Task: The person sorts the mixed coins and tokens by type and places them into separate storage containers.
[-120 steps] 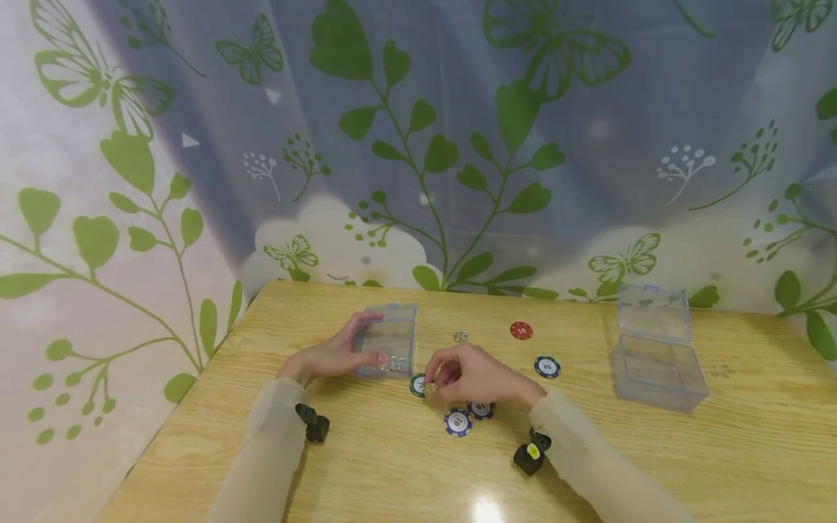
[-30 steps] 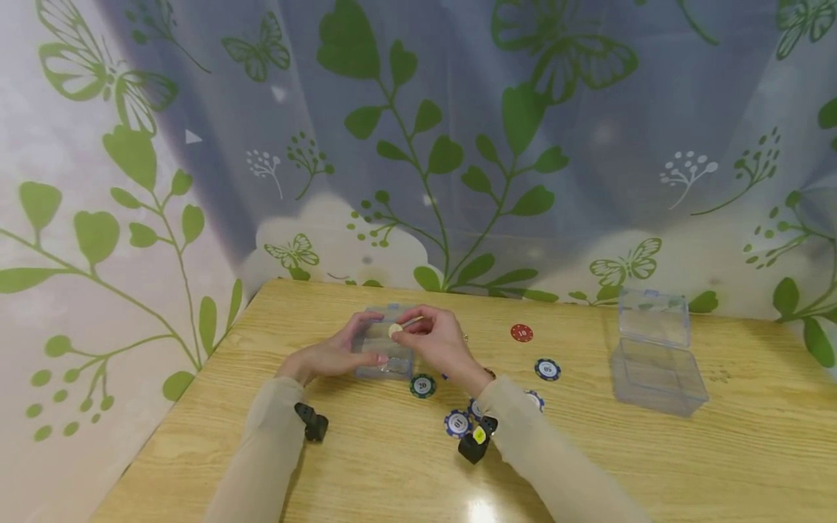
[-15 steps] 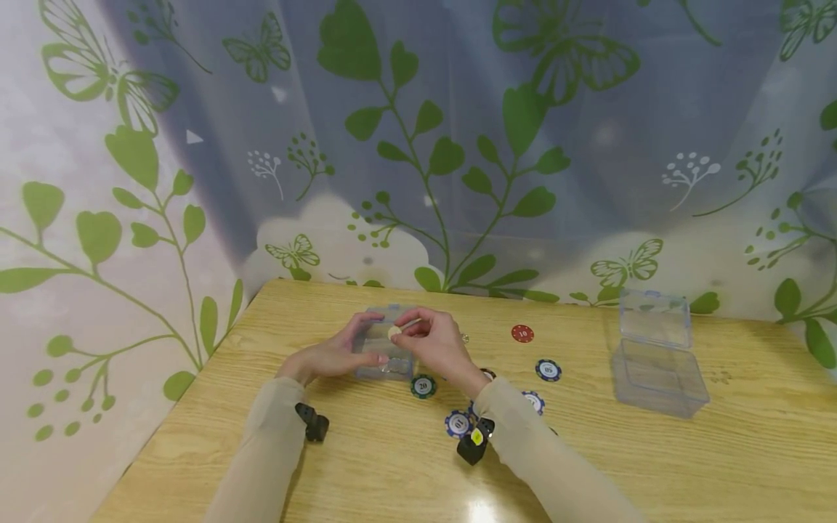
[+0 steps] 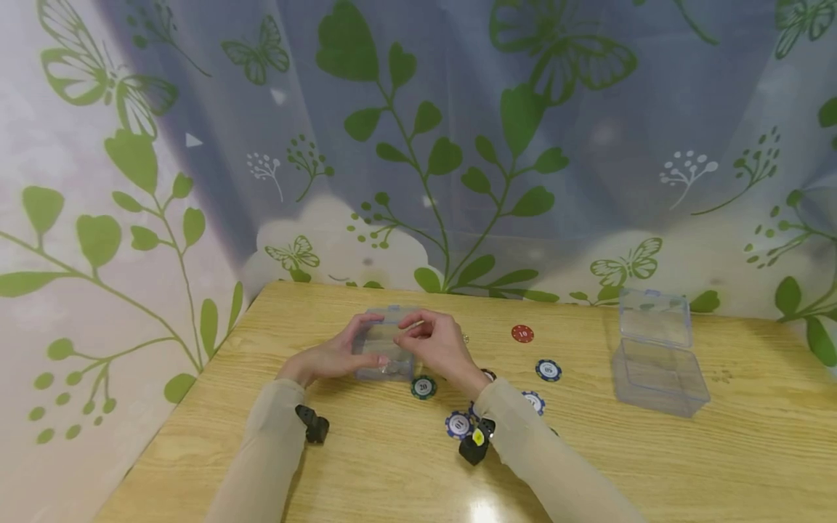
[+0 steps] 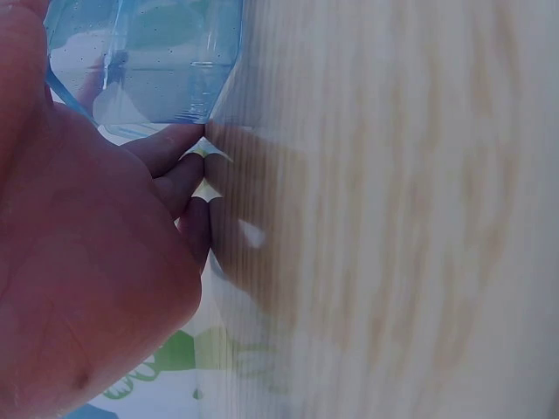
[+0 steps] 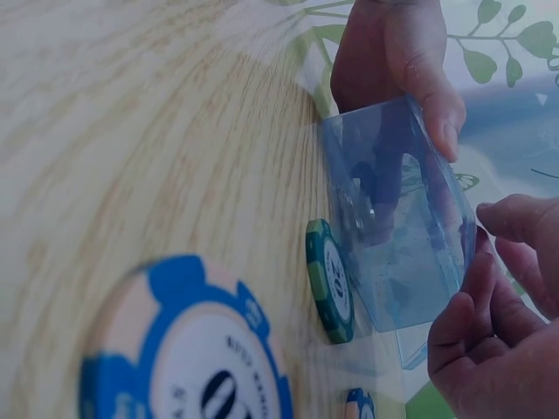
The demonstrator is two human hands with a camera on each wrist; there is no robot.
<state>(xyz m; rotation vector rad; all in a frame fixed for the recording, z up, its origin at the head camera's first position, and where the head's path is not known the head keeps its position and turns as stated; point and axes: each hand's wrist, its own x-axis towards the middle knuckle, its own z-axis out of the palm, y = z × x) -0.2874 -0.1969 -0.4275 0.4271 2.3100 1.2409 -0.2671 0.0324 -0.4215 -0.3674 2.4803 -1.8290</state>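
Observation:
My left hand (image 4: 332, 354) grips a clear plastic box (image 4: 378, 335) from its left side, thumb along the near edge. The box's hinged lid stands raised at the back. A few small shiny pieces (image 4: 394, 366) lie in the near part of the box, too small to make out. Over the box's right side is my right hand (image 4: 439, 349). In the right wrist view, a gap shows between that hand's thumb and fingers (image 6: 479, 301), with nothing visible in it. A green poker chip (image 4: 423, 387) marked 20 lies just beside the box.
Blue poker chips (image 4: 459, 424) lie around and partly under the right wrist. Farther right are a red chip (image 4: 522, 333), a dark blue chip (image 4: 548, 370) and another chip (image 4: 534, 402). A second clear box (image 4: 659, 378) stands open at the right. A small golden piece (image 4: 466, 338) shows behind the right hand.
My right hand moved left from the chips to above the box, carrying a pale golden coin-like disc. The disc is now gone from its fingertips. The left hand stayed on the box.

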